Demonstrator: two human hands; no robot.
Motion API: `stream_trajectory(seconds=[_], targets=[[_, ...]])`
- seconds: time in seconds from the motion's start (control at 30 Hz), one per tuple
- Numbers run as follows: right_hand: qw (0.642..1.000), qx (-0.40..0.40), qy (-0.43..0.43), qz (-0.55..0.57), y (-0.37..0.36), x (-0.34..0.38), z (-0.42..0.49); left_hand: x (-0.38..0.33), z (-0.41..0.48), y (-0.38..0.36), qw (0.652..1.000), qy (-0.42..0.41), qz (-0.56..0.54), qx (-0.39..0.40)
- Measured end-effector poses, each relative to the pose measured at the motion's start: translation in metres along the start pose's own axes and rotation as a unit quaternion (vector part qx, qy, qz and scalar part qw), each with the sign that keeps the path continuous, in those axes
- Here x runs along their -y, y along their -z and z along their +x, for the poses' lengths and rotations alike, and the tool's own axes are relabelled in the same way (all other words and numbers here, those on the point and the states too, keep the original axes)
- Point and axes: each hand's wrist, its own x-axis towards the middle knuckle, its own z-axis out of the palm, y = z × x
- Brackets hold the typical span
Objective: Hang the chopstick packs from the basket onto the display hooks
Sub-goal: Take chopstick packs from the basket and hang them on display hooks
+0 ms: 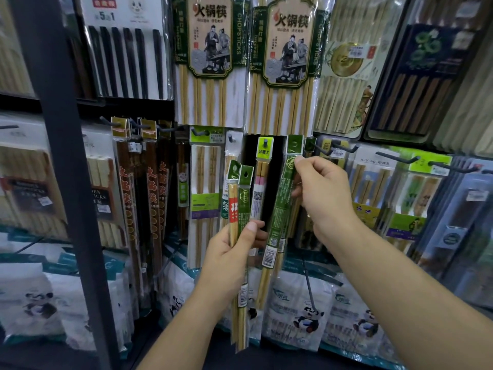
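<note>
Chopstick pack [280, 204] pinched near header by right hand [328, 201]; left hand [229, 255] grips two spare packs [244, 201] — header hole may miss hook [321, 148], pack swings, drops.

Green pack [280, 201] bears white barcode; tan chopsticks [233, 209] wear red-and-white bands.

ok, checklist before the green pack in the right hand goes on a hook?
1. Grip: right hand pinches green pack near its top: ok.
2. Its hang hole uncovered: ok.
3. Hole threaded: not ok; nearest hook sits just right of it.
4. Pack upright: not ok; lower end leans left.
5. Spares: left hand grips spare packs: ok.
6. Room on that hook: cannot tell.
</note>
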Motion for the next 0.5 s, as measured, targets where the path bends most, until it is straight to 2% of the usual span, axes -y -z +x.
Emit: stream_trajectory(seconds=[0.5], targets=[[1.0,0.005,-0.011,-0.02,0.0039,-0.0007,0.0013,-0.0043,-0.0024,0.0034,0.999,0.004,-0.001,0.04]])
